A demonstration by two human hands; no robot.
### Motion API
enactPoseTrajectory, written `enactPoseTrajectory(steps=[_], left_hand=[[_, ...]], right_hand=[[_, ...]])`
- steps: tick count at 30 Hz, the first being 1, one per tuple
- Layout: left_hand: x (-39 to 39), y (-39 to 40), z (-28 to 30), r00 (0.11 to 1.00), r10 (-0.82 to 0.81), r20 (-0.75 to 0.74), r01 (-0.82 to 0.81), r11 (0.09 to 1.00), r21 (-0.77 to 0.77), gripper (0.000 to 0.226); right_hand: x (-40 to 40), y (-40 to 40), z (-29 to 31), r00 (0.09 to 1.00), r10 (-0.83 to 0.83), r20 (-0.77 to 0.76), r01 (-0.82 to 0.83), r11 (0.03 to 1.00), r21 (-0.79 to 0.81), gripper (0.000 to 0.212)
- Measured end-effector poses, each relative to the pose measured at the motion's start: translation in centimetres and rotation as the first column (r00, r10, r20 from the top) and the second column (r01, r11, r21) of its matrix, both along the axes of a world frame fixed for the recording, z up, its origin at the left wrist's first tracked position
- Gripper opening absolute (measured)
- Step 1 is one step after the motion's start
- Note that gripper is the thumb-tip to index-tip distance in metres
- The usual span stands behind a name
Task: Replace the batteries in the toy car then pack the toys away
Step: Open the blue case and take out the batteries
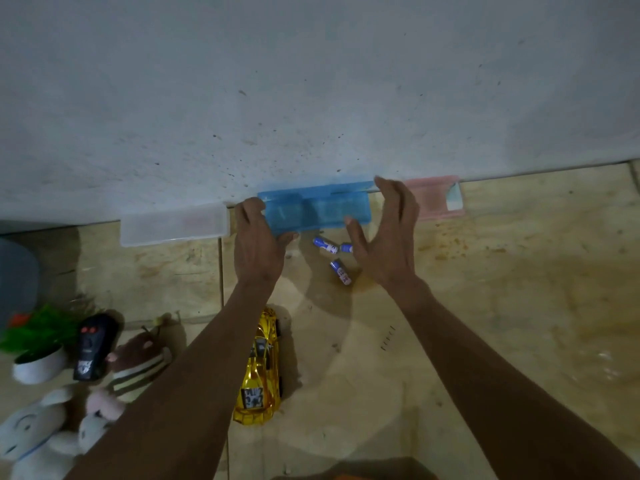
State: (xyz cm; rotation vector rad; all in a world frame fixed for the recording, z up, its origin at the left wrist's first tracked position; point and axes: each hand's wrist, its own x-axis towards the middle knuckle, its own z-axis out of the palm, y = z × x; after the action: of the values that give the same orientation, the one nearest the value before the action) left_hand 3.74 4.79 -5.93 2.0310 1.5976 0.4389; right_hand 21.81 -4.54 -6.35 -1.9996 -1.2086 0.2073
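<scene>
A blue translucent plastic box (322, 209) stands on the floor against the wall. My left hand (258, 240) grips its left end, fingers curled round the edge. My right hand (388, 233) hovers at its right end with fingers spread, holding nothing. Three blue-and-white batteries (325, 244) (346, 248) (341, 271) lie loose on the floor just in front of the box, between my hands. A shiny gold toy car (259, 372) sits nearer to me, partly hidden under my left forearm. A black remote control (93, 344) lies at the left.
A clear plastic box (173, 225) and a pink box (436, 197) flank the blue one along the wall. Plush toys (138, 365) (31, 431) and a small potted plant (38, 344) crowd the lower left. A grey bin edge (14, 275) shows at far left.
</scene>
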Motion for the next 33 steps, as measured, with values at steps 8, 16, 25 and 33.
enactPoseTrajectory(steps=[8,16,25,33], left_hand=[[0.0,-0.1,0.0,0.945,-0.112,-0.308,0.168,0.973,0.160,0.058],[-0.4,0.8,-0.9,0.923,-0.204,-0.327,0.263,0.954,0.147,0.034],[0.2,0.9,0.3,0.903,-0.229,-0.364,0.262,0.964,0.042,0.039],[-2.3,0.5,1.6,0.876,-0.343,-0.340,0.316,0.939,-0.133,0.059]], right_hand=[[2.9,1.2,-2.1,0.941,0.256,0.222,-0.215,0.957,-0.193,0.036],[1.5,1.0,-3.0,0.954,0.191,0.232,-0.144,0.968,-0.206,0.025],[0.5,1.3,-0.4,0.942,0.221,0.252,-0.080,0.878,-0.472,0.030],[-2.5,1.4,1.8,0.976,0.148,0.158,-0.041,0.843,-0.537,0.047]])
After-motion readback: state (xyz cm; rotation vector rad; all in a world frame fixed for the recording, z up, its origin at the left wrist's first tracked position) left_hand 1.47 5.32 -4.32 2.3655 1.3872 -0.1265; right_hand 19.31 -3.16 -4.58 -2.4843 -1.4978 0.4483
